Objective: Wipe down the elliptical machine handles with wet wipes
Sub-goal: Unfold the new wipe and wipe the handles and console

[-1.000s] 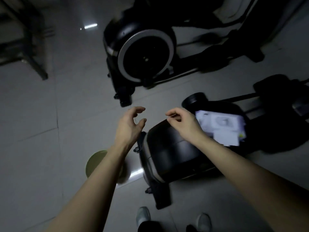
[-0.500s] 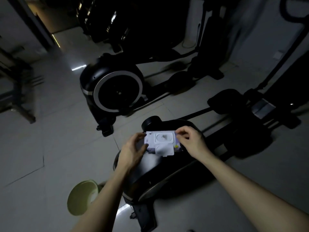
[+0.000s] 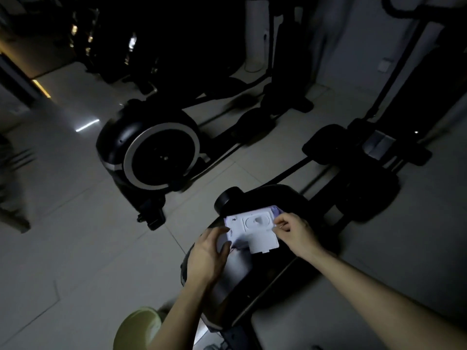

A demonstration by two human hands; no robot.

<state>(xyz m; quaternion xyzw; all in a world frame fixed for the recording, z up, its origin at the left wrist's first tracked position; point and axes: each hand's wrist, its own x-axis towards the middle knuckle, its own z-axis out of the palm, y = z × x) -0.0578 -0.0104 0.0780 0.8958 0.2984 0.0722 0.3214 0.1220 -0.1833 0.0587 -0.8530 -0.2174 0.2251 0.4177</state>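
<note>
A white and purple pack of wet wipes (image 3: 252, 226) lies on the black flywheel housing (image 3: 255, 279) of the near elliptical machine, its lid flap open toward me. My left hand (image 3: 208, 253) holds the pack's left end, thumb on its edge. My right hand (image 3: 294, 232) pinches at the pack's right side beside the round opening. Whether a wipe is between those fingers I cannot tell. A dark upright bar (image 3: 404, 54) of the machine rises at the far right; its handles are lost in the dark.
A second elliptical with a silver-rimmed flywheel (image 3: 161, 157) stands on the pale tiled floor beyond. Black pedals (image 3: 353, 157) and rails stretch to the right. A pale green bowl-shaped bin (image 3: 137, 329) sits on the floor by my left forearm. The room is dim.
Both hands came down from mid-air onto the wipes pack on the housing. My view lifted, bringing the far machines into sight. In the last half second the hands barely moved.
</note>
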